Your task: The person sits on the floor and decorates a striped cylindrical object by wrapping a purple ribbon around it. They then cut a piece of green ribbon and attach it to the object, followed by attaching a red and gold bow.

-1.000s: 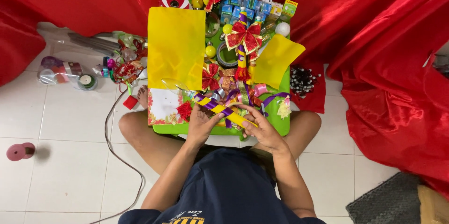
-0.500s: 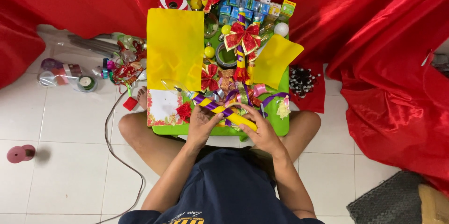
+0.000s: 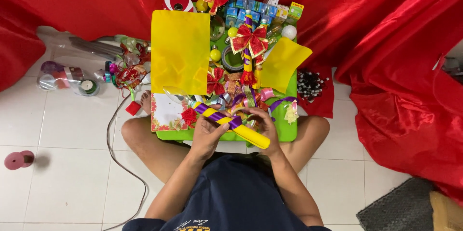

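Note:
I sit cross-legged on a white tile floor with a green tray (image 3: 287,133) across my knees. Both hands hold a yellow stick (image 3: 232,123) wound with purple ribbon, lying slantwise over the tray's near edge. My left hand (image 3: 208,134) grips its middle from below. My right hand (image 3: 263,126) holds the lower yellow end, fingers by the purple ribbon (image 3: 279,102) that trails off to the right. A red bow (image 3: 189,115) sits at the stick's upper left end.
Two yellow sheets (image 3: 180,51) (image 3: 283,63) cover parts of the tray, with a red and gold bow (image 3: 249,40), small boxes (image 3: 262,10) and balls beyond. Tape rolls (image 3: 88,86), a pink spool (image 3: 16,160) and a cable (image 3: 118,154) lie left. Red cloth (image 3: 400,86) drapes behind and right.
The stick has tilted slightly and my fingers have shifted a little along it. Everything else on the tray and floor stays put.

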